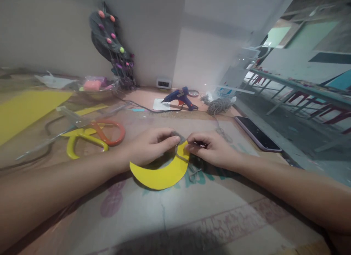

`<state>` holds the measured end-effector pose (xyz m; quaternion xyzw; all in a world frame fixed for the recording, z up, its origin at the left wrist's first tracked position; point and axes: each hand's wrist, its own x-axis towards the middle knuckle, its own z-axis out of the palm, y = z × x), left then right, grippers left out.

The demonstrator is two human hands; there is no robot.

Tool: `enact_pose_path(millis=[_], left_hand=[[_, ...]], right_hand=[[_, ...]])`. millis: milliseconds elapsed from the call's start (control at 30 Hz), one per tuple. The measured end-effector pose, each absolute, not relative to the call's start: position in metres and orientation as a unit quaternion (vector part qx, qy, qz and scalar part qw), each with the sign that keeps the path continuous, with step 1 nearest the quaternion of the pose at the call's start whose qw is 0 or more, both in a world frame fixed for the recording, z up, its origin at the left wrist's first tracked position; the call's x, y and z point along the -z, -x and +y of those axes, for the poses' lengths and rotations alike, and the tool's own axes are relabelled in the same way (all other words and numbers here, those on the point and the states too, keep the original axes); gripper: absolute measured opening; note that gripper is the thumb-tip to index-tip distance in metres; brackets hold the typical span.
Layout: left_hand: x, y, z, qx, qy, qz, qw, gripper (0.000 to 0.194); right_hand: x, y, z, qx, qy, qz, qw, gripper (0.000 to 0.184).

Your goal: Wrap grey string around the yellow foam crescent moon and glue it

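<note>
A yellow crescent moon cutout point(159, 178) is held just above the table, its right end wrapped in grey yarn point(179, 135). The thumb and fingers of my left hand point(156, 143) pinch that wrapped end. My right hand point(210, 147) is closed at the crescent's right edge, fingers curled together; what lies inside them is mostly hidden, though a strand of grey yarn crosses the yellow beside them. Loose yarn trails below my right hand. A ball of grey yarn point(219, 105) rests farther back, its strand running toward my right hand.
Scissors with orange and yellow handles point(111, 132) lie left of my left hand. A blue glue gun point(178, 96) stands at the back, near a small clock point(163, 83). A phone point(257, 133) lies at the right edge. A decorated grey crescent point(105, 33) hangs on the wall.
</note>
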<state>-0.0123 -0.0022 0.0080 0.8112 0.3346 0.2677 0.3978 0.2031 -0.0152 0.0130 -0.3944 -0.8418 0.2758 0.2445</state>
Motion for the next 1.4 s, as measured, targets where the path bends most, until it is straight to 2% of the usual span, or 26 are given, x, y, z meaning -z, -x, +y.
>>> enact_pose_path(millis=[233,400,600,933,1067,1200,1300,1400], left_hand=[[-0.008,0.011,-0.005,-0.248,-0.820,0.372,0.357,0.030],[-0.010,0.011,-0.009,-0.240,-0.836,0.366,0.330,0.028],[-0.010,0.012,-0.007,-0.267,-0.805,0.365,0.383,0.031],[-0.003,0.013,-0.004,-0.267,-0.772,0.380,0.433,0.030],[-0.005,0.014,-0.005,-0.273,-0.784,0.366,0.421,0.028],[-0.006,0.012,-0.006,-0.327,-0.773,0.353,0.414,0.024],[-0.006,0.012,-0.003,-0.390,-0.722,0.357,0.446,0.025],[-0.006,0.016,0.005,-0.484,-0.654,0.402,0.420,0.023]], right_hand=[[-0.011,-0.200,-0.020,-0.274,0.374,-0.855,0.235,0.009],[-0.010,-0.198,-0.020,-0.278,0.374,-0.852,0.239,0.010],[-0.010,-0.200,-0.019,-0.272,0.375,-0.846,0.264,0.016],[-0.009,-0.200,-0.019,-0.271,0.355,-0.857,0.259,0.009],[-0.010,-0.200,-0.019,-0.272,0.354,-0.858,0.254,0.008],[-0.013,-0.198,-0.019,-0.272,0.345,-0.864,0.245,0.021],[-0.015,-0.199,-0.020,-0.229,0.357,-0.851,0.310,0.019],[-0.015,-0.205,-0.019,-0.145,0.365,-0.800,0.453,0.013]])
